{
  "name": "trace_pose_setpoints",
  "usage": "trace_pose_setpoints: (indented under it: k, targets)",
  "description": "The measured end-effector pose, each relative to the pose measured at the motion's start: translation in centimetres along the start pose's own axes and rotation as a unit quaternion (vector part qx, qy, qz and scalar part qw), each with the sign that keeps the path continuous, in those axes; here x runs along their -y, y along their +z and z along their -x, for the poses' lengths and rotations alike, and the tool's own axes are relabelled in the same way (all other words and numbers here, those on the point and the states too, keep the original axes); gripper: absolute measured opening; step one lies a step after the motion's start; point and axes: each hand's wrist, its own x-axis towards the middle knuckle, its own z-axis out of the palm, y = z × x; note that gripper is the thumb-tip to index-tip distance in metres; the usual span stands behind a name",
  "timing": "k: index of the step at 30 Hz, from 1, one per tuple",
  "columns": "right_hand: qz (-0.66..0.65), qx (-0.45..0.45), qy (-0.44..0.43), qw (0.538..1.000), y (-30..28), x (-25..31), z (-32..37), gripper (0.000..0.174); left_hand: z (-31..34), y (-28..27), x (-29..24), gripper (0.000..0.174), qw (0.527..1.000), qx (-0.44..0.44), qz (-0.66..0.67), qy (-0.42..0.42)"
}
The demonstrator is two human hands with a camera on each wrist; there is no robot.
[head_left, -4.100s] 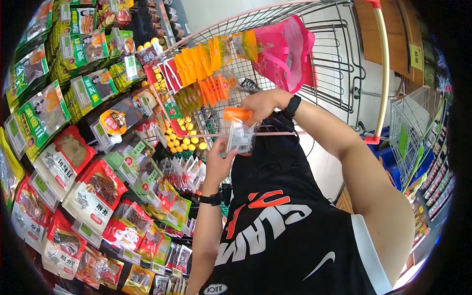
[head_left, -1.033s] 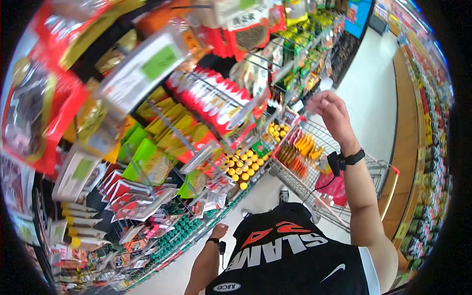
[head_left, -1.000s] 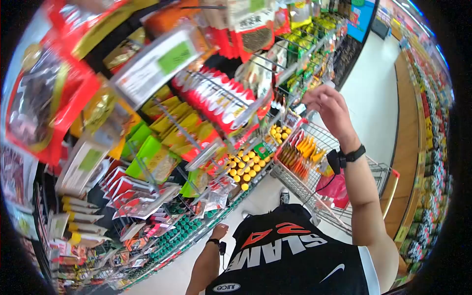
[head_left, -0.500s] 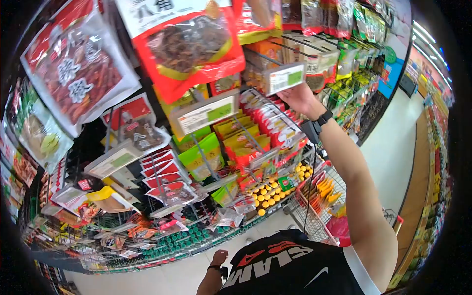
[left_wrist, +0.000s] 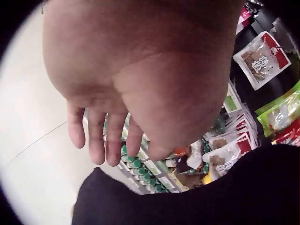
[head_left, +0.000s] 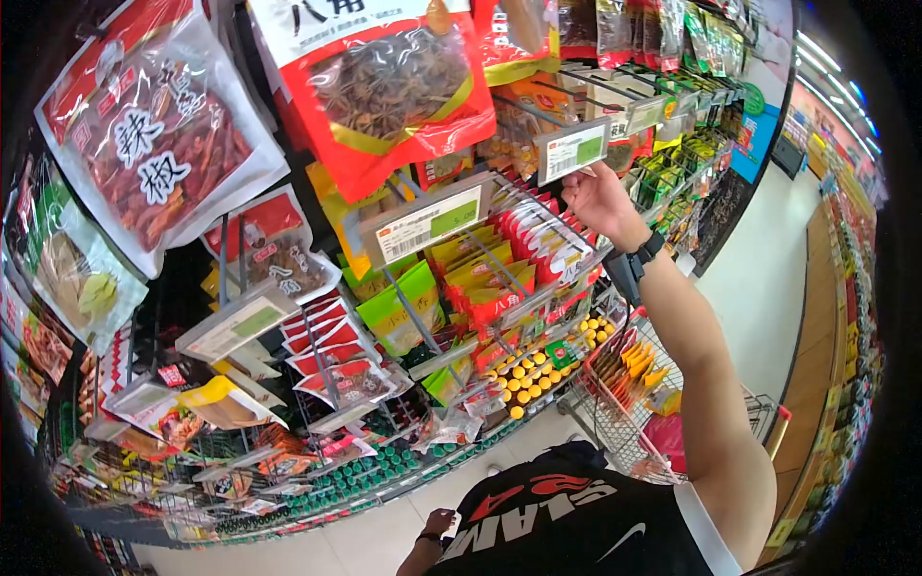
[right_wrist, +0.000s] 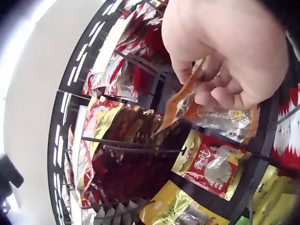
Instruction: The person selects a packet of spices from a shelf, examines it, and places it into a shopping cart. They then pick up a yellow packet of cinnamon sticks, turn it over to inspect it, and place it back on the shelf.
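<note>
My right hand (head_left: 600, 204) is raised to the spice rack, just below a price tag (head_left: 573, 152) on a hook. In the right wrist view its curled fingers pinch an orange-edged clear packet (right_wrist: 182, 101), seen nearly edge-on. Another orange and clear packet (right_wrist: 229, 123) hangs right behind the fingers. Under it is a red and yellow packet (right_wrist: 211, 164). My left hand (head_left: 442, 523) hangs low at my side; in the left wrist view its fingers (left_wrist: 97, 140) point down, loosely straight, with nothing in the palm.
Large bags of star anise (head_left: 389, 96) and dried chili (head_left: 158, 144) hang close at the left. Metal hooks (right_wrist: 126, 146) stick out among the packets. A shopping cart (head_left: 624, 422) with orange packets and a pink bag stands at the right, beside the aisle floor (head_left: 768, 298).
Earlier both hands held a clear, orange-topped package over the cart. Since then my right hand has risen to the rack and taken hold of a packet; my left has dropped to my side.
</note>
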Motion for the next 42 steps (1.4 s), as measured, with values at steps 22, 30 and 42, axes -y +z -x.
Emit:
trace_pose_setpoints:
  k: [22,30,42]
  targets:
    - [0.189,-0.141,-0.09,0.968,-5.7,3.6,21.5,0.033,-16.0,1.7,-9.2,0.025,0.981,0.135,-0.136,-0.029]
    - [0.198,-0.15,-0.059,0.967,-12.9,0.3,28.9,0.015,-12.6,8.9,-32.7,0.022,0.961,0.136,-0.047,0.237]
    - [0.524,-0.044,0.029,0.85,-18.5,-3.8,37.2,0.018,-6.9,22.0,-51.6,0.036,0.932,0.158,0.193,0.263]
